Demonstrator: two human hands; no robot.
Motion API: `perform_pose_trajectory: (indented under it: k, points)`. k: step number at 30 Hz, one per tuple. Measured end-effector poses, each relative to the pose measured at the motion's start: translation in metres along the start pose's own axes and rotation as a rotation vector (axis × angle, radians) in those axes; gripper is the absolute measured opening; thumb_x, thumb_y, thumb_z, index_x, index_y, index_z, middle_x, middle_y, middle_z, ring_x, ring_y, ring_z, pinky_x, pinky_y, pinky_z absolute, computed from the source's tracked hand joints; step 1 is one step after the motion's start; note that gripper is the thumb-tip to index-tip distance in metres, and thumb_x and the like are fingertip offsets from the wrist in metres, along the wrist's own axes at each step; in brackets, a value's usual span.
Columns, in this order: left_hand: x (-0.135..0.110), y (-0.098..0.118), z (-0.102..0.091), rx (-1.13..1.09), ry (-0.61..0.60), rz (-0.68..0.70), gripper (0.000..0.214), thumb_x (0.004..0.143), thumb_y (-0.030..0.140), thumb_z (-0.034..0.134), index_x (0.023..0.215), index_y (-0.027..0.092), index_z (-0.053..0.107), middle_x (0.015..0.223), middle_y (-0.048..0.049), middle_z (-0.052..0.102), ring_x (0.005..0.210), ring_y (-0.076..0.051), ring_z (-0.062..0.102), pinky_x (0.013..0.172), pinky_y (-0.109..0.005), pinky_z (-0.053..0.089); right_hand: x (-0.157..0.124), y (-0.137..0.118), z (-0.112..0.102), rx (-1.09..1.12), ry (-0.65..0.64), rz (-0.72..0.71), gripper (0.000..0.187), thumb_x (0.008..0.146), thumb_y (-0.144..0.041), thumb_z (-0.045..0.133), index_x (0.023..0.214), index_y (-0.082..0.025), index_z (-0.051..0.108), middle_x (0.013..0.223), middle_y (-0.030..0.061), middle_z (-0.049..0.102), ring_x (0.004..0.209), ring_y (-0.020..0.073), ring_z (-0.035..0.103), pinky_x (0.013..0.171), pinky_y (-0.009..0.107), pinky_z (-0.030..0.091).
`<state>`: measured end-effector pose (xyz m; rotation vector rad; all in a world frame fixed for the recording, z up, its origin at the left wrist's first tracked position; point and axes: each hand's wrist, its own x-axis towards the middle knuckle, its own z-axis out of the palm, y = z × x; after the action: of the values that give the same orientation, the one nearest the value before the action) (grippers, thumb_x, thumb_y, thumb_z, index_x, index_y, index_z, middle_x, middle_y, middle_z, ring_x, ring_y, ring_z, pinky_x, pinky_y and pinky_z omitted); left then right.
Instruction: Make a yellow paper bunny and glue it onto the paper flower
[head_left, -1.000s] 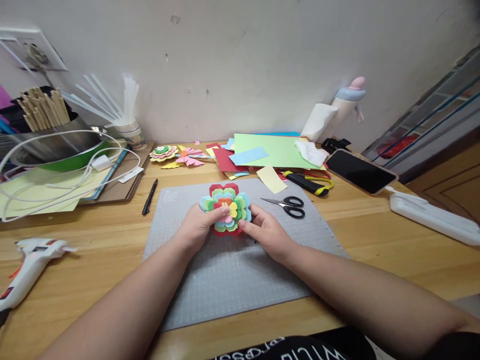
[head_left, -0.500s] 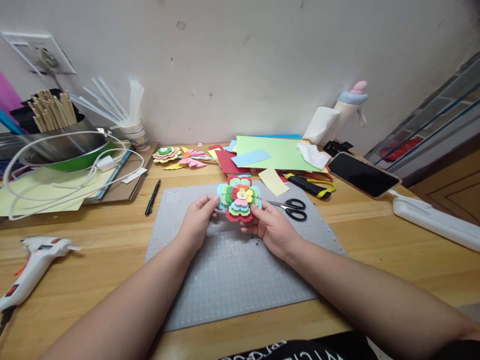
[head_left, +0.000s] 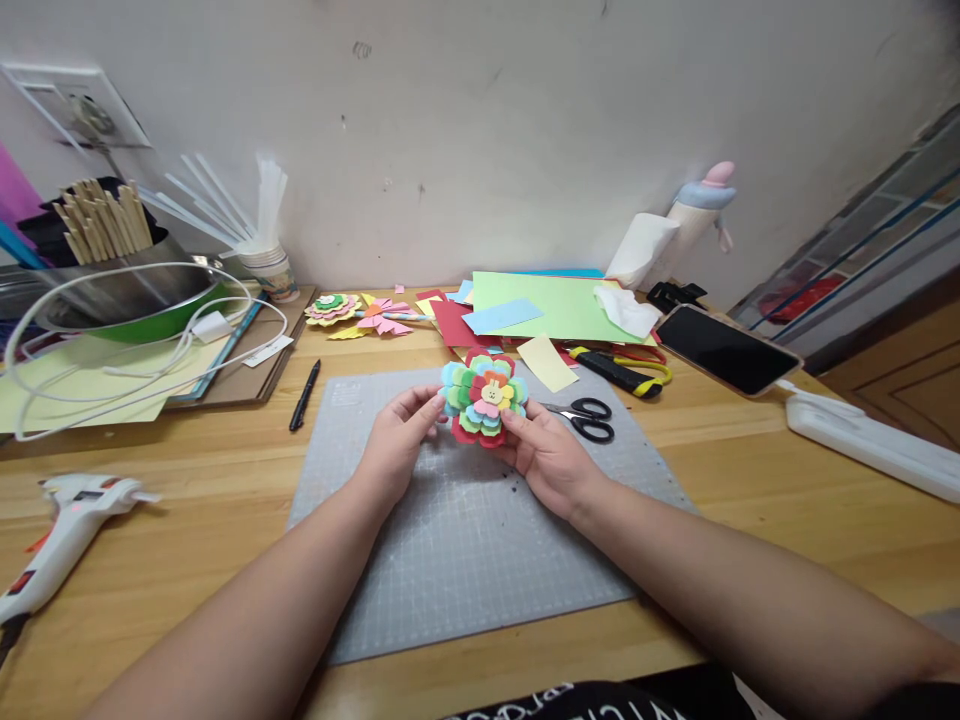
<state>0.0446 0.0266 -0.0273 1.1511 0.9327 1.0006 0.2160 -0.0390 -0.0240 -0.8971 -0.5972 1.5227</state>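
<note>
A layered paper flower (head_left: 486,398) in red, blue, green, yellow and pink, with a small smiling face at its centre, is held above the grey cutting mat (head_left: 480,560). My left hand (head_left: 401,435) pinches its left edge between thumb and fingers. On the right side, my right hand (head_left: 551,450) grips it with the thumb on the front petals and the fingers behind, partly hidden. Just beyond my right hand lie black-handled scissors (head_left: 589,418), their blades partly covered by that hand.
Coloured paper sheets (head_left: 562,305), a yellow-black cutter (head_left: 619,372) and finished paper flowers (head_left: 360,312) lie at the back. A glue gun (head_left: 67,530) and pen (head_left: 305,395) are left; a phone (head_left: 727,348) and power strip (head_left: 870,440) right. A bowl (head_left: 135,300) holds wooden sticks.
The paper flower has tilted and turned a little, shifting slightly to the right. My left fingers have moved slightly with it; both hands keep their hold.
</note>
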Motion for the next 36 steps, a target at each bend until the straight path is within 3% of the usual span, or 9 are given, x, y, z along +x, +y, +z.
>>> perform_pose_trajectory:
  k: [5,9,13,16,19,23,27,32,36]
  points:
    - [-0.004,0.001,0.002,-0.016,-0.128,0.06,0.04,0.07,0.046,0.077,0.099,0.018,0.069,0.096,-0.0054,0.07,0.084,-0.017,0.062,0.073,-0.025,0.046,0.0,-0.002,-0.001,0.086,-0.014,0.049,0.03,0.079,-0.026,0.073,0.108,-0.027,0.063,0.106,-0.0008,0.073,0.087,0.0146,0.069,0.08,0.029,0.053]
    - [-0.007,-0.002,0.004,-0.047,-0.196,0.128,0.059,0.073,0.055,0.071,0.12,0.022,0.062,0.122,-0.009,0.063,0.11,-0.024,0.056,0.089,-0.031,0.044,-0.001,-0.009,-0.003,0.166,-0.1,0.232,0.02,0.086,-0.036,0.061,0.096,-0.02,0.067,0.087,0.0032,0.074,0.075,0.0149,0.068,0.075,0.03,0.055]
    - [-0.009,-0.001,0.004,-0.063,-0.24,0.111,0.071,0.065,0.037,0.083,0.129,0.028,0.056,0.136,-0.0073,0.055,0.123,-0.026,0.049,0.098,-0.033,0.04,-0.005,-0.01,-0.005,0.176,-0.211,0.404,0.025,0.085,-0.041,0.059,0.082,-0.017,0.066,0.073,0.0026,0.07,0.063,0.0134,0.065,0.066,0.028,0.056]
    - [-0.01,0.004,0.003,-0.103,-0.273,0.075,0.067,0.054,0.035,0.089,0.116,0.025,0.066,0.133,-0.0077,0.058,0.119,-0.029,0.054,0.096,-0.034,0.043,-0.008,-0.004,-0.006,0.127,-0.281,0.498,0.031,0.085,-0.047,0.059,0.082,-0.017,0.066,0.066,0.0015,0.067,0.058,0.0129,0.063,0.056,0.025,0.054]
    - [-0.01,0.008,0.003,-0.145,-0.268,0.017,0.048,0.058,0.044,0.085,0.094,0.017,0.071,0.108,-0.0112,0.07,0.096,-0.028,0.066,0.087,-0.038,0.049,-0.007,0.004,-0.008,0.043,-0.316,0.54,0.041,0.087,-0.054,0.054,0.086,-0.014,0.066,0.064,0.0031,0.067,0.048,0.012,0.06,0.047,0.024,0.051]
    - [-0.007,0.008,0.003,-0.17,-0.197,-0.044,0.049,0.064,0.053,0.078,0.096,0.017,0.068,0.09,-0.0092,0.074,0.082,-0.027,0.069,0.078,-0.038,0.052,-0.006,0.006,-0.006,-0.045,-0.214,0.313,0.046,0.089,-0.061,0.047,0.095,-0.018,0.063,0.078,0.0045,0.07,0.045,0.0104,0.057,0.038,0.021,0.042]
    - [-0.006,0.005,0.002,-0.1,-0.141,-0.062,0.049,0.06,0.047,0.083,0.095,0.016,0.068,0.089,-0.0079,0.074,0.077,-0.024,0.069,0.072,-0.033,0.053,-0.01,0.002,-0.001,-0.131,-0.164,0.018,0.041,0.082,-0.054,0.064,0.109,-0.023,0.061,0.1,0.0042,0.07,0.079,0.0158,0.066,0.066,0.026,0.052]
    - [-0.009,0.004,0.002,0.012,-0.114,-0.025,0.041,0.06,0.041,0.086,0.089,0.017,0.07,0.08,-0.0032,0.073,0.072,-0.019,0.066,0.067,-0.027,0.05,-0.011,0.005,0.003,-0.242,-0.138,-0.007,0.03,0.072,-0.033,0.078,0.097,-0.021,0.067,0.095,0.0031,0.072,0.086,0.0203,0.066,0.081,0.034,0.05]
    - [-0.008,0.005,0.005,0.015,-0.123,0.027,0.047,0.067,0.051,0.078,0.1,0.019,0.069,0.103,-0.0056,0.072,0.095,-0.023,0.065,0.082,-0.029,0.05,-0.009,0.008,0.002,-0.2,-0.09,-0.029,0.031,0.075,-0.038,0.074,0.1,-0.021,0.066,0.1,0.0044,0.072,0.09,0.0224,0.067,0.084,0.038,0.05]
